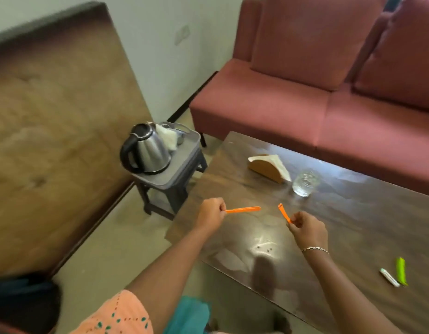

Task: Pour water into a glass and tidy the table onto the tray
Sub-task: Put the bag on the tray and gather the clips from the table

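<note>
Above surface's (353, 225) left edge: left grip (209, 214) pinching orange clip (243, 209), right grip (307, 227) pinching second orange clip (284, 213), presumably for tray (184, 165).

View: single, head-worn, wide-angle.
Facing: forward and down, tilted, toward left hand (209, 214) and right hand (307, 229).
Nearness: close above both grips, forearms entering from below.
Span: table (353, 225) beneath and beyond the grips, tray (182, 165) beyond the left one.
</note>
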`<action>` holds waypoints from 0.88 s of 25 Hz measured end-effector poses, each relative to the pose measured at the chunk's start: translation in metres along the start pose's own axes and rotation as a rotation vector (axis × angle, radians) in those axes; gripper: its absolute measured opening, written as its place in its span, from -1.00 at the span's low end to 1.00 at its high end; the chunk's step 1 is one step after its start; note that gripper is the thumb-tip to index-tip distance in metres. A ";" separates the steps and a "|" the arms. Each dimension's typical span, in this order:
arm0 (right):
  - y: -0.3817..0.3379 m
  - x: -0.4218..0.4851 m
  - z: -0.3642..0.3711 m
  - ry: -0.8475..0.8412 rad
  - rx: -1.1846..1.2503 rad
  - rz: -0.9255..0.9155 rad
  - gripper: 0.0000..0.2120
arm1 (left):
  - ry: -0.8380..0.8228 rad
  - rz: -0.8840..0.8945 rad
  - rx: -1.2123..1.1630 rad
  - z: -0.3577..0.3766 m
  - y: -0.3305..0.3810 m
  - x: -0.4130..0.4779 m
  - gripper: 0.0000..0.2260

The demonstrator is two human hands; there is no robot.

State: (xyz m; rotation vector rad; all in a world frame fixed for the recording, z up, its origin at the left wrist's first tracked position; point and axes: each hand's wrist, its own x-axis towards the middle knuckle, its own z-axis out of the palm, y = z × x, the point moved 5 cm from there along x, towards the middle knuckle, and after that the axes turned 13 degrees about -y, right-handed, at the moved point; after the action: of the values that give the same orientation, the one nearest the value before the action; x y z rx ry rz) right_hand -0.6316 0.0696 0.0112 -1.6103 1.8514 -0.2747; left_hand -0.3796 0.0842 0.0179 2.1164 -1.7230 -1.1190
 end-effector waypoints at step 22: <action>-0.207 0.132 0.161 -0.126 -0.467 -0.656 -0.78 | 0.254 -0.555 -0.442 -0.141 -0.213 0.108 -0.69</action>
State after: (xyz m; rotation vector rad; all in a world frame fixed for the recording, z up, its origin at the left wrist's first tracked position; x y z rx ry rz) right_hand -0.3726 -0.0588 -0.0404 -2.4745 1.2968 -0.0084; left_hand -0.1219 0.0095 -0.0528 2.3538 -0.7039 -1.1492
